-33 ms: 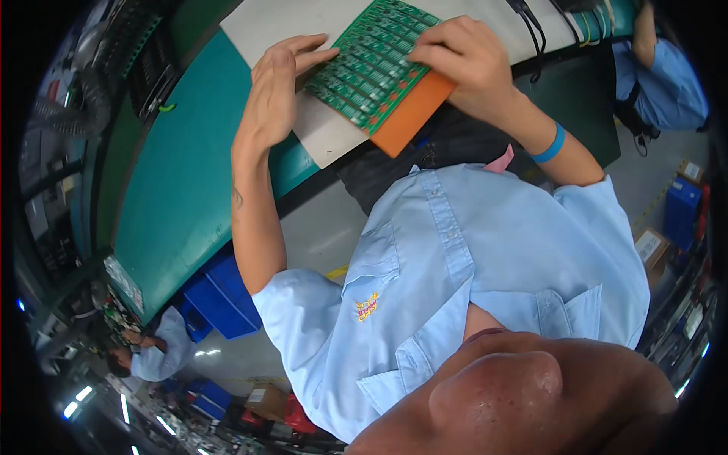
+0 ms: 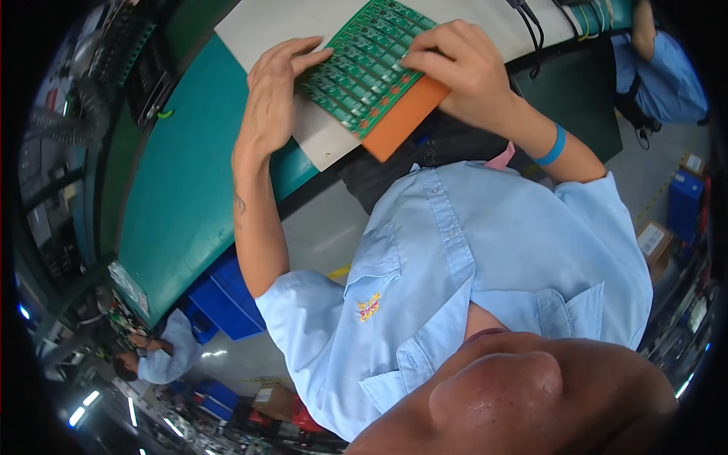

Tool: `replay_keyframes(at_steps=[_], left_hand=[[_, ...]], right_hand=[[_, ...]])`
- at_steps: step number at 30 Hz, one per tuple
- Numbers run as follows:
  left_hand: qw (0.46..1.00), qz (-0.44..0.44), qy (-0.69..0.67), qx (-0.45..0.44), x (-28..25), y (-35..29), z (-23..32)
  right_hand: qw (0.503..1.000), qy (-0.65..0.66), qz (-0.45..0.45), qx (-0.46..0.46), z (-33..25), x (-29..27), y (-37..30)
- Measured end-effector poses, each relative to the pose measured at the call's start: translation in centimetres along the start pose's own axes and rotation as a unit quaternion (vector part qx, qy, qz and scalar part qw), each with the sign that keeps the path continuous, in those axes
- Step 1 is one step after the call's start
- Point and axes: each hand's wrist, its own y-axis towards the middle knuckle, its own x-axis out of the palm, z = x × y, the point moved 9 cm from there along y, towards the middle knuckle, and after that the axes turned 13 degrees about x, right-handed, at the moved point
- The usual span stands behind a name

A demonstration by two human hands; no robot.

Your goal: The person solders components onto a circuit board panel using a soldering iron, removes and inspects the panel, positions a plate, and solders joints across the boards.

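Observation:
A green circuit board panel (image 2: pixel 362 68), with rows of repeated small boards, lies tilted in front of me. Under it, an orange sheet (image 2: pixel 404 120) sticks out along the near right edge. My right hand (image 2: pixel 466 72) grips the board's right edge, thumb and fingers closed at its upper side. At the opposite edge is my left hand (image 2: pixel 271 95), its fingers stretched out and their tips touching the board's side. Part of the left fingers and whatever is beneath the board are hidden.
A pale sheet (image 2: pixel 327 144) covers part of the green tabletop (image 2: pixel 178 197). Black cables (image 2: pixel 535 34) hang at the far right. Blue bins (image 2: pixel 231 299) stand below the table at left. One person (image 2: pixel 168 350) sits at lower left, another (image 2: pixel 663 83) at upper right.
The board, the orange sheet and both hands have shifted slightly left in the picture. My left thumb no longer sticks up clearly. My right hand keeps its grip.

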Motion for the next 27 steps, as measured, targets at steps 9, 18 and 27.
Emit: replay_keyframes(at_steps=[9, 18, 27], left_hand=[[0.999, -0.010, 0.028, 0.021, -0.5, -0.9, 1.1], [0.998, -0.012, 0.058, -0.012, -2.6, 1.6, -0.3], [0.990, 0.024, 0.135, 0.025, -1.6, 3.4, 3.0]], right_hand=[[0.986, 0.151, -0.073, -0.016, -0.9, -0.3, -3.1], [0.989, 0.122, -0.075, 0.035, -3.9, 2.4, -0.1], [0.764, 0.556, 0.011, 0.329, 7.2, 1.0, -2.0]])
